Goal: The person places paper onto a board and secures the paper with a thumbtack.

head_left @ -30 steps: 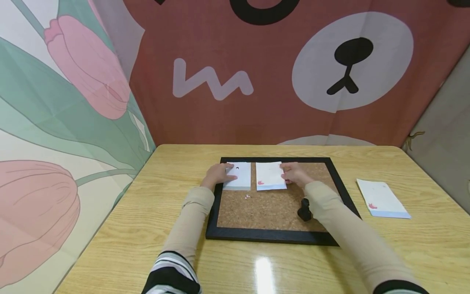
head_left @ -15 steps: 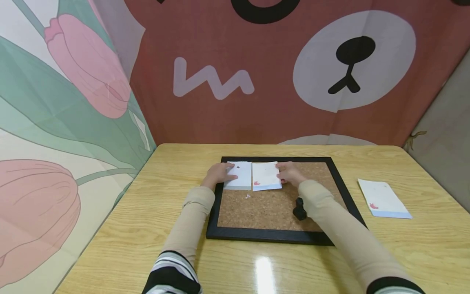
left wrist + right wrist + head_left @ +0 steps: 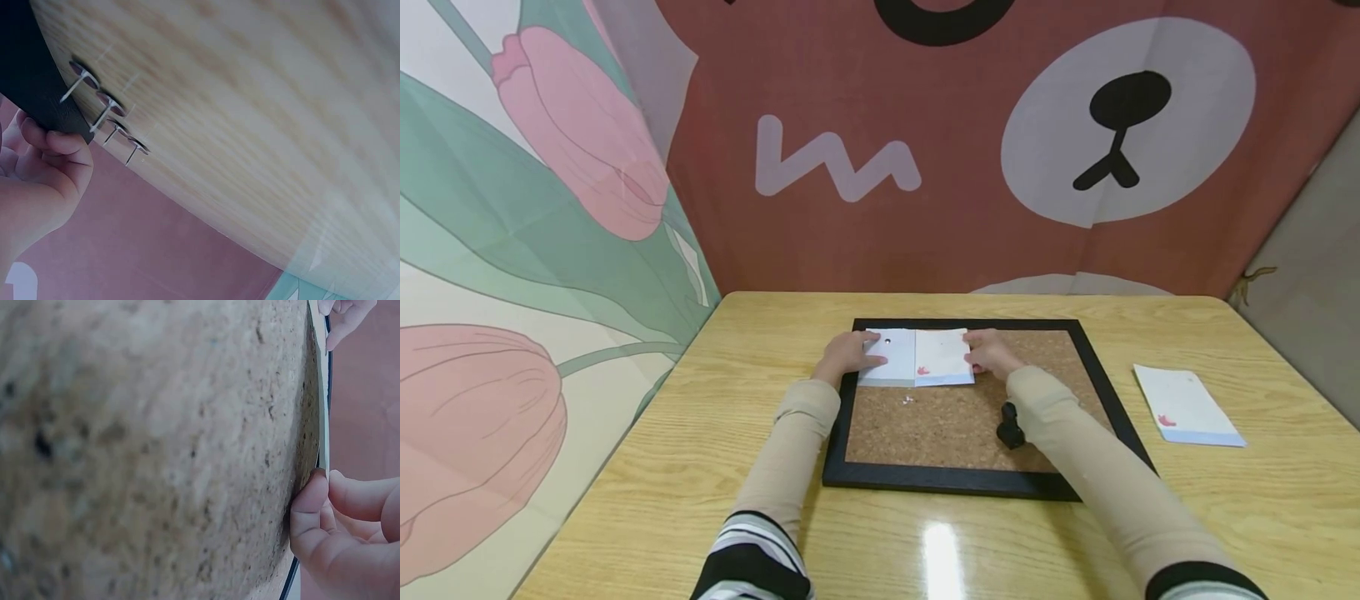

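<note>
A white sheet of note paper [image 3: 897, 371] lies on the corkboard [image 3: 917, 437] at its upper left, with a small thumbtack [image 3: 887, 341] near its top. My left hand [image 3: 842, 357] rests on that sheet's left side with forefinger and thumb spread; its other fingers [image 3: 65, 145] curl at the black frame. My right hand [image 3: 994, 354] pinches the right edge of a second note sheet [image 3: 942, 358], printed with a pink motif and a blue lower band. The two sheets meet edge to edge. In the right wrist view the pinched sheet [image 3: 324, 406] stands slightly off the cork.
A stack of matching note paper [image 3: 1187, 406] lies on the wooden table [image 3: 700, 467] right of the board. Small shiny bits [image 3: 907, 400] sit on the cork below the sheets. Several thumbtacks [image 3: 112, 103] show beside the frame. A black wrist device [image 3: 1010, 425] hangs under my right forearm.
My right hand has moved left with the second sheet, and the gap between the two sheets has closed. The left hand stays in place on the first sheet.
</note>
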Demonstrator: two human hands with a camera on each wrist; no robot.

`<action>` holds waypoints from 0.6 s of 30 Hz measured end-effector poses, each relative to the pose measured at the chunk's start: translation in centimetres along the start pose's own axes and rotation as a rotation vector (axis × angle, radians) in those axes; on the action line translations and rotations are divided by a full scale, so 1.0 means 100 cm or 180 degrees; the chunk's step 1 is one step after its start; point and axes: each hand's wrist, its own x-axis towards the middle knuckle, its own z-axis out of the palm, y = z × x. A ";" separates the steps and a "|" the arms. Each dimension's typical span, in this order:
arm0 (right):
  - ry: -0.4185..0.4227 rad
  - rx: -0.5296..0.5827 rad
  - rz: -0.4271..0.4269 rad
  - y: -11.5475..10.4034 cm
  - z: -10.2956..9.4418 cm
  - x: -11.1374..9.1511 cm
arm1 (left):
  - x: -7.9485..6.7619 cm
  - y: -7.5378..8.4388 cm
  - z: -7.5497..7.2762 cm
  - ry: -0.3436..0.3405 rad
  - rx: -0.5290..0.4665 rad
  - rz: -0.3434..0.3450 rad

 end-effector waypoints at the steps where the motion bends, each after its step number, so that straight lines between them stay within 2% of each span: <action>1: 0.0013 -0.0017 0.0009 0.000 0.000 0.000 | 0.000 0.000 0.000 -0.0001 -0.0008 -0.0003; 8: 0.0085 -0.0136 0.0063 0.000 -0.001 0.003 | 0.002 -0.001 0.002 -0.0002 -0.0089 0.0013; 15: 0.0059 -0.0231 -0.0013 -0.004 -0.003 0.002 | 0.003 0.000 0.002 -0.0018 -0.0097 -0.0019; 18: 0.0018 -0.0415 -0.0043 -0.007 -0.005 -0.001 | 0.002 -0.001 0.001 -0.0006 -0.0082 -0.0012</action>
